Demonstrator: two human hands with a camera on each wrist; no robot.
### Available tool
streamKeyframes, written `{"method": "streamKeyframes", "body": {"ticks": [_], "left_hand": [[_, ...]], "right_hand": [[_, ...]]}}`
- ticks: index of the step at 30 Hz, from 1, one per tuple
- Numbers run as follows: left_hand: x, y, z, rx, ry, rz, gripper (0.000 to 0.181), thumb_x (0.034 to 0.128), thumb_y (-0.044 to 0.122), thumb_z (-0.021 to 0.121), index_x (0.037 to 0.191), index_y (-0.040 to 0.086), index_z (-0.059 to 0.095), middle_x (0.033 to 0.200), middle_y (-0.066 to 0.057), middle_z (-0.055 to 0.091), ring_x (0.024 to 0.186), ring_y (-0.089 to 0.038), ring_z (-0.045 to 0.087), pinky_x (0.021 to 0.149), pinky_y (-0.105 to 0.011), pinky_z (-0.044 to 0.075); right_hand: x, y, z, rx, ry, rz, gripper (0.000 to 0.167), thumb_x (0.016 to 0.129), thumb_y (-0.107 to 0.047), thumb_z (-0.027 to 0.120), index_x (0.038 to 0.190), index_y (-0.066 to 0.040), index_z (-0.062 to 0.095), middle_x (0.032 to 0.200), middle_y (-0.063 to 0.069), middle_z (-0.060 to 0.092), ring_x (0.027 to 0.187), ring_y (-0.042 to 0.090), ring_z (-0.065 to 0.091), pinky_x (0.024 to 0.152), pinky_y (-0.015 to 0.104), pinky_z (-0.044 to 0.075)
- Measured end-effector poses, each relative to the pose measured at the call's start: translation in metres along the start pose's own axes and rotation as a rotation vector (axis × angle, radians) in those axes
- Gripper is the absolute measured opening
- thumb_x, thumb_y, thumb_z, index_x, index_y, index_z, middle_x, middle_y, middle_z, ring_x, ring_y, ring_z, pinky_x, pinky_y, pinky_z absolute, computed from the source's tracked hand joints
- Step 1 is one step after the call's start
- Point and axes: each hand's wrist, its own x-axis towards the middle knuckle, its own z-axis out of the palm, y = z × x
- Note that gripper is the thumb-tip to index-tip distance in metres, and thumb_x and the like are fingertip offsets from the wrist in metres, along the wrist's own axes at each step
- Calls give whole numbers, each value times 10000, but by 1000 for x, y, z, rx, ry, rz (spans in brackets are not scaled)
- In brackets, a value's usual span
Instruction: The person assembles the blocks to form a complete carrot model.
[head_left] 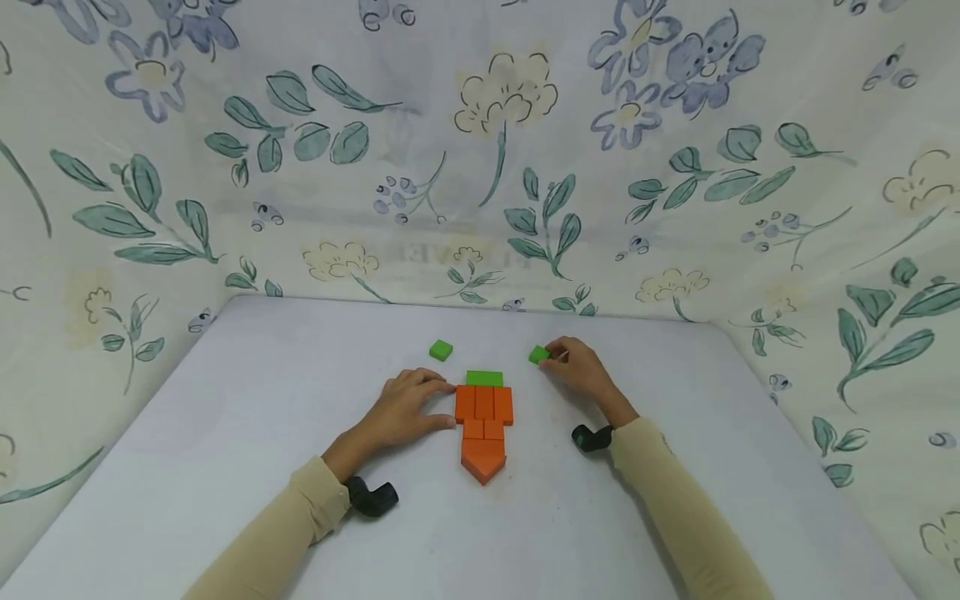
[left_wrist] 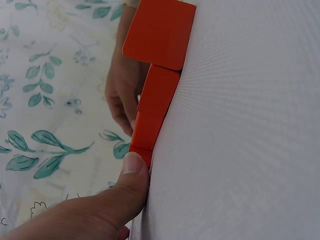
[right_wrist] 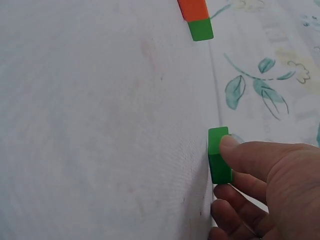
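Several orange blocks (head_left: 483, 404) lie together on the white table, narrowing to a pointed orange block (head_left: 483, 460) at the near end. A flat green block (head_left: 484, 378) sits against their far edge. My left hand (head_left: 411, 407) is at the left side of the orange blocks, thumb and index finger spread; in the left wrist view its thumb touches an orange block (left_wrist: 141, 154). To the right, my right hand (head_left: 579, 368) pinches a small green block (right_wrist: 219, 155) between thumb and fingers, close to the table surface. Part of that block is hidden behind the thumb.
Another small green block (head_left: 441, 350) lies by itself beyond my left hand. Floral cloth (head_left: 420, 167) hangs behind and beside the white table (head_left: 540, 533). Dark devices are strapped at both wrists, below beige sleeves.
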Motion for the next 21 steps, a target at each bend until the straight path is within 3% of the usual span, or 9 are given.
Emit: {"method": "streamKeyframes", "body": {"ticks": [14,21], "left_hand": [[-1,1,2,-13,10,4,575,831,495,774,1319,220,646,1339,-1,564,1279,-249,475,965,-446,360],[-1,2,0,4,13,6,580,836,508,763,1321,213,645,1342,-13,561,1287,-264,471,968,-459,364]], "right_hand": [[0,-3,-6,-3,-35,-41,318,945,-219,690,1199,-34,638,1134,130,657,989,250,610,797,332,531],[-1,-19,-11,1,-38,-104,326,950,-259,686,1208,-66,638,1159,117,657,1013,250,599,764,318,524]]}}
